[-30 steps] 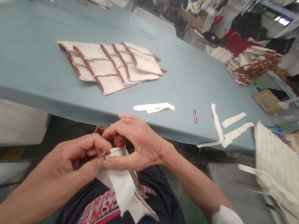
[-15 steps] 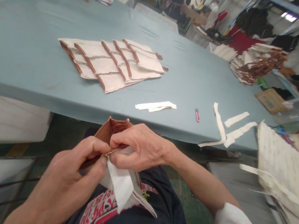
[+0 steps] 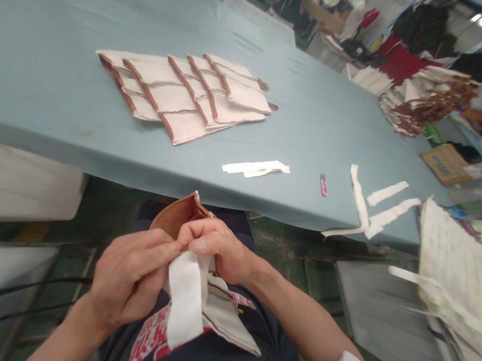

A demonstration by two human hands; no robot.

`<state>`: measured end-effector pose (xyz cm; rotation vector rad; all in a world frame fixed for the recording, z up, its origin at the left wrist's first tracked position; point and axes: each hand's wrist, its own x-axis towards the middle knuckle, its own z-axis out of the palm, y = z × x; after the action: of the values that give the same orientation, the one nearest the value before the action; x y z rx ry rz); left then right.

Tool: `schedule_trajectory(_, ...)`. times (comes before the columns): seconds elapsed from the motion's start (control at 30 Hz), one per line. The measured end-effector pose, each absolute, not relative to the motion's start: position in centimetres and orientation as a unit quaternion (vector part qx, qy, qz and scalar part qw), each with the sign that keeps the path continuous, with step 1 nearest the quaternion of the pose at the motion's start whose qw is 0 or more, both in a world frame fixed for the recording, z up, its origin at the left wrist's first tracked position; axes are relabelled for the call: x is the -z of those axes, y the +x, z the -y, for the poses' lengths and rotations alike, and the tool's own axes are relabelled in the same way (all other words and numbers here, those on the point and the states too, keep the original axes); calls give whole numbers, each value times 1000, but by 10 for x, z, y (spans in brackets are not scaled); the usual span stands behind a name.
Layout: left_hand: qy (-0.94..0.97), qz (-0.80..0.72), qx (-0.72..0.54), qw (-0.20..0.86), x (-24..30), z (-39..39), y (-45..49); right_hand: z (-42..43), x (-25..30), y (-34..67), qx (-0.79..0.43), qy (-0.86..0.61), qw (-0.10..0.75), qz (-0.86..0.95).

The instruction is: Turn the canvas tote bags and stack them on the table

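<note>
Both hands work over my lap, below the front edge of the blue-grey table (image 3: 63, 129). My left hand (image 3: 130, 280) is closed, pinching the edge of a cream fabric piece with brown trim (image 3: 172, 214). My right hand (image 3: 215, 245) is closed beside it, gripping the same piece and a white backing strip (image 3: 183, 303) that hangs down from it. The fingertips of the two hands touch. On the table lies a fanned row of several similar cream and brown pieces (image 3: 184, 97).
White strips (image 3: 254, 167) lie near the table's front edge, more strips (image 3: 371, 203) at its right corner, a small pink thread snip (image 3: 324, 184) between them. A heap of cream and brown pieces (image 3: 428, 103) sits at the far right. Quilted cream fabric (image 3: 454, 261) lies at right.
My hands drew closer to my body and the fabric piece turned, its brown side up. The white strip has come further free and hangs lower. The view shifted slightly.
</note>
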<state>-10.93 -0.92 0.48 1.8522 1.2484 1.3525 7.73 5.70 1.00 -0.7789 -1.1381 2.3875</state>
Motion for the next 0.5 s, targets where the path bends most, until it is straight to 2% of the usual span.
schedule_trajectory(0.13, 676, -480, -499, 253, -3, 7, -111, -54, -11, 69, -847, -290, 212, 393)
schedule_trajectory(0.33, 644, -518, -515, 227, -4, 29, -113, -63, -42, 86, -752, -241, 182, 586)
schedule_trajectory(0.5, 646, -513, -429, 370, -17, 21, -116, -66, -50, 99, -582, -197, 240, 752)
